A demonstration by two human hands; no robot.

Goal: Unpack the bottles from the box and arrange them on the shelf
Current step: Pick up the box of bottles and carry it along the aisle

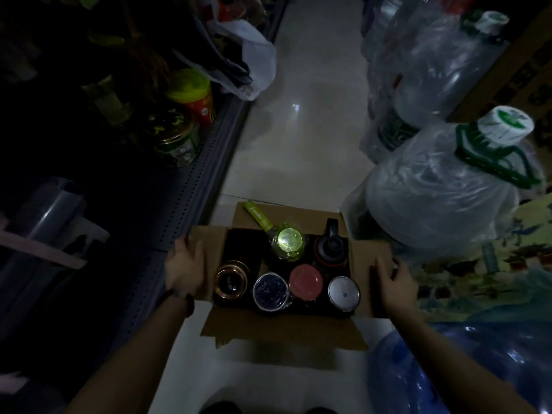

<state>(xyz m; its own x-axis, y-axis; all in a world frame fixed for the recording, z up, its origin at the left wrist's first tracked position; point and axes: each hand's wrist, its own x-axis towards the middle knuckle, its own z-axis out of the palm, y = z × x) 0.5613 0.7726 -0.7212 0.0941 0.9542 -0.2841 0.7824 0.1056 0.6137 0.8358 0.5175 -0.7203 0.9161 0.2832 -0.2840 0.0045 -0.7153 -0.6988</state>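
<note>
An open cardboard box [283,330] sits on the pale floor in a dim aisle. Several bottles stand inside it, seen from above: a copper-rimmed one [231,282], a dark speckled lid [270,291], a pink lid [305,282], a silver lid [343,292], a bright green lid with a strap [288,242] and a black lid with a loop [331,246]. My left hand [185,268] grips the left flap. My right hand [394,282] holds the right flap. The shelf [191,186] runs along the left, very dark.
On the shelf stand a green-lidded red jar [194,94] and a glass jar [179,138]. A white plastic bag [254,64] hangs over its edge. Large wrapped water jugs [442,198] crowd the right, with a blue one [448,369] near my right arm.
</note>
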